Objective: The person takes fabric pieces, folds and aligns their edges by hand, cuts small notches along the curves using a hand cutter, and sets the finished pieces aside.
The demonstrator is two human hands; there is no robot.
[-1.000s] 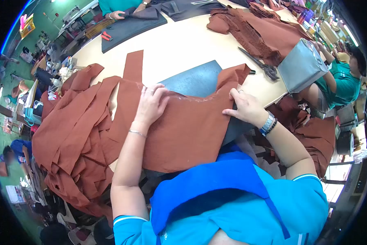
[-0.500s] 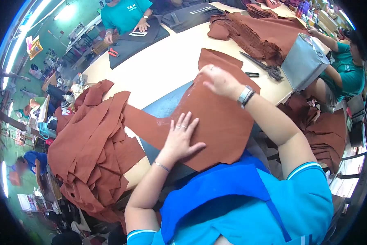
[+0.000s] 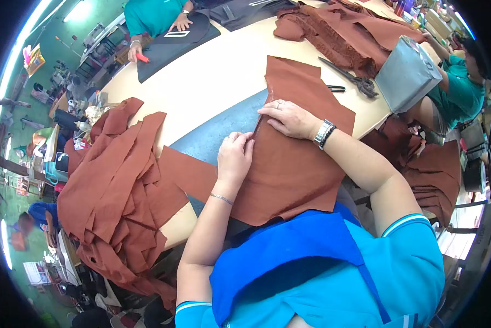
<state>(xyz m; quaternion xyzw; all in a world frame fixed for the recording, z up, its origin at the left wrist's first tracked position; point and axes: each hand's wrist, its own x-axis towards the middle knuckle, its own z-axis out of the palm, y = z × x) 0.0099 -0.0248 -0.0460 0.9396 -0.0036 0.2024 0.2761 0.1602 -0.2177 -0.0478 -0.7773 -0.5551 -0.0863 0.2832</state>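
A cut piece of reddish-brown fabric (image 3: 294, 169) lies in front of me, partly over a grey-blue board (image 3: 221, 123). Its left edge looks turned over in a narrow fold. My left hand (image 3: 236, 156), fingers closed, pinches that edge near its middle. Just above it, my right hand (image 3: 293, 119) has its fingers bent together over the same edge, with the palm resting on the fabric. Whatever lies beneath the fingertips is hidden. Left of my forearm, another flap of brown fabric (image 3: 188, 172) reaches toward a heap of cut pieces (image 3: 111, 191).
Dark shears (image 3: 354, 79) and a small black tool (image 3: 336, 88) lie beyond the fabric. A grey metal box (image 3: 406, 76) stands at the right edge, beside a seated co-worker. Across the table (image 3: 234, 60), another co-worker's hand holds a red tool (image 3: 142, 57) over dark material.
My left hand has gone from lying flat on the fabric to pinching its edge. My right hand has come down onto that edge. Across the table, the co-worker has picked up the red tool.
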